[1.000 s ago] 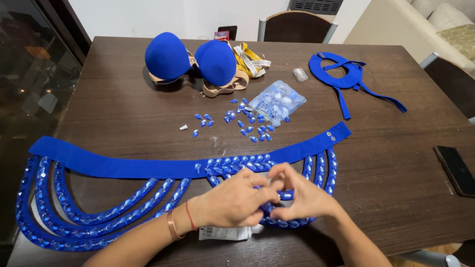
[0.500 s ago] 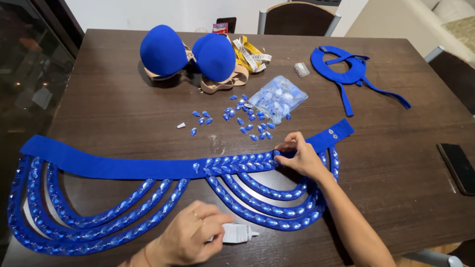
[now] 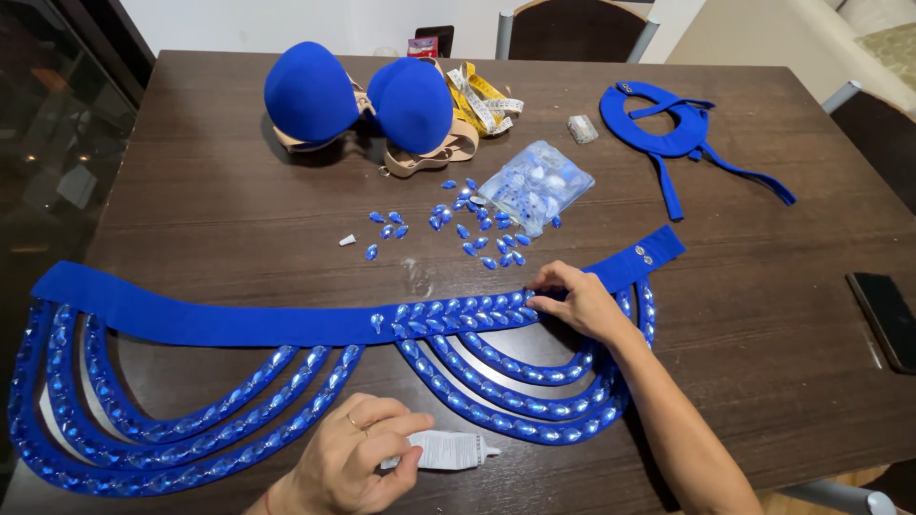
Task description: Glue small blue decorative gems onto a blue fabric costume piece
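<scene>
A long blue fabric belt point(image 3: 239, 319) with hanging loops covered in blue gems stretches across the dark wooden table point(image 3: 239, 219). My right hand point(image 3: 577, 303) presses its fingertips on the gem rows at the belt's middle-right. My left hand point(image 3: 353, 463) rests near the table's front edge and grips a small white glue tube point(image 3: 448, 448) lying flat, nozzle pointing right. Loose blue gems point(image 3: 458, 229) lie scattered just beyond the belt, beside a clear plastic bag of gems point(image 3: 534, 186).
A blue padded bra point(image 3: 363, 100) and a yellow measuring tape point(image 3: 482, 95) lie at the back. A blue collar piece with straps point(image 3: 677, 124) is at the back right. A black phone point(image 3: 887, 319) rests by the right edge. A chair point(image 3: 572, 29) stands behind the table.
My hands have separated: the left drew back to the front edge with the glue tube, and the right moved up onto the belt's gem rows, then held there.
</scene>
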